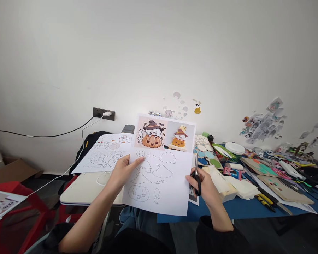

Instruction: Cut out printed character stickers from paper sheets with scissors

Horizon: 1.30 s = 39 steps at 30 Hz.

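Observation:
A white sheet of paper point(172, 190) is held up in front of me, tilted slightly. Its upper half carries two colour pictures of a pumpkin with a witch hat; pencil outlines of a hat, a pumpkin face and other shapes fill the lower half. My left hand point(125, 171) pinches its left edge, thumb on the front. At the right edge, my right hand point(202, 183) grips black-handled scissors point(198, 181), blades pointing up, and its thumb touches the paper. Whether the blades are closed I cannot tell well. The fingers behind the sheet are hidden.
Behind, another drawn sheet point(95, 160) lies on a white table point(82, 190). Tissues point(241, 187), yellow-black cutters point(266, 201), cardboard pieces point(283, 187) and a white lid point(234, 148) crowd the blue table point(180, 218). A white cable point(81, 151) hangs from a wall socket; red stools point(13, 211) stand left.

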Tool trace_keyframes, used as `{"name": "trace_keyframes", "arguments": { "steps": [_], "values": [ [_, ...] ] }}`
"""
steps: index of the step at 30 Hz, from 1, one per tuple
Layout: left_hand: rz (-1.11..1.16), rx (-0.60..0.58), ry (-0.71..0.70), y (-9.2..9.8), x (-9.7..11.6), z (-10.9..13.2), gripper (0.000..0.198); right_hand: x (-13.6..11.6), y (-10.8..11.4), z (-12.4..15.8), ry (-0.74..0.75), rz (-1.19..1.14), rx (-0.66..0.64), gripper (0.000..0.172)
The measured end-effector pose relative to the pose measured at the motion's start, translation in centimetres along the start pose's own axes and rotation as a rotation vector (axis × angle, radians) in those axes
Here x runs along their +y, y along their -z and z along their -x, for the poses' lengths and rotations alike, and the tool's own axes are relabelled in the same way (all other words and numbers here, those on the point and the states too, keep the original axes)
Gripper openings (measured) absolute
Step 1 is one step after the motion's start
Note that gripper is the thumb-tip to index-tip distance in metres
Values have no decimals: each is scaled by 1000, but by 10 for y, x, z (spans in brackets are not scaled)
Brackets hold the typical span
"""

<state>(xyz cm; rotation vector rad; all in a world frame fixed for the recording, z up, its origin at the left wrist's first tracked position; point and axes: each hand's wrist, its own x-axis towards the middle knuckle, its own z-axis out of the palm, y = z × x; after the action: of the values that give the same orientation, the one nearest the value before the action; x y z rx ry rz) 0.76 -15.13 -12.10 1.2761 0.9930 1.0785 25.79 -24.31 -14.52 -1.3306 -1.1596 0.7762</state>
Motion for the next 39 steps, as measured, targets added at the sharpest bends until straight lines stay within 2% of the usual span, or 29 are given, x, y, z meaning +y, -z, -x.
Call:
{"name": "trace_keyframes", "arguments": {
  "steps": [5, 12, 21, 27, 30, 33, 39],
  "values": [
    [-18, -5, 3, 0, 4, 3, 37, -1, -2, 1, 9, -32, 20, 38],
    [-5, -127, -52, 7, -1, 4, 45, 1, -2, 1, 19, -75, 50, 38],
    [-39, -57, -86, 16, -11, 3, 42, 8, -11, 1, 4, -109, 39, 39],
    [-3, 12, -83, 31, -12, 4, 39, 15, -14, 2, -65, -158, 32, 44],
    [38, 41, -80, 46, -9, 3, 41, 22, -13, 2, -180, -171, 44, 54],
    [33, 119, -90, 71, -3, -1, 46, 32, -10, 2, -262, -178, 41, 65],
    [13, 279, -21, 148, 8, -32, 47, 62, 6, -4, -308, -222, 114, 64]
  ]
}}
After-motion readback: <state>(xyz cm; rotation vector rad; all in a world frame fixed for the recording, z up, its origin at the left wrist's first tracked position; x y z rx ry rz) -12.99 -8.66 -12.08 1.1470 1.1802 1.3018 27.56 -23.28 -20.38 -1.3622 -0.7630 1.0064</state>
